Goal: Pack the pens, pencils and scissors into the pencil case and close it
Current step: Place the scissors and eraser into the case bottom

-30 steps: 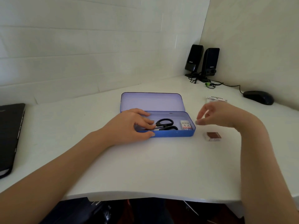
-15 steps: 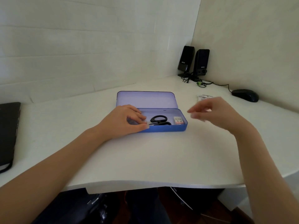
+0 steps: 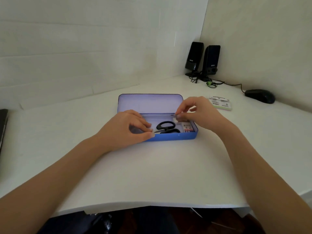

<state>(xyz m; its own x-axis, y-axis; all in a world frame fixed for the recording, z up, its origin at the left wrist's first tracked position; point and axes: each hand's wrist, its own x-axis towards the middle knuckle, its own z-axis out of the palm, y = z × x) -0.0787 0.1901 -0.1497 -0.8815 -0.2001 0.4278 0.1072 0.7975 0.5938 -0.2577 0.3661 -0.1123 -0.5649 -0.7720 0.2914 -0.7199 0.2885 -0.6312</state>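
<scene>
Case (image 3: 170, 138) lay open at the middle of the white desk (image 3: 152, 174), scissors (image 3: 166, 127) and a small box (image 3: 187, 128) inside. At 1 o'clock stood two speakers (image 3: 202, 60), a mouse (image 3: 260, 95) and a packet (image 3: 219, 103). The left hand (image 3: 125, 129) pinched the front wall; the right hand (image 3: 199, 114) pinched a small pale thing (image 3: 175, 119) above the tray.

One head-worn view — looking forward and down, close over the desk (image 3: 152, 174).
</scene>
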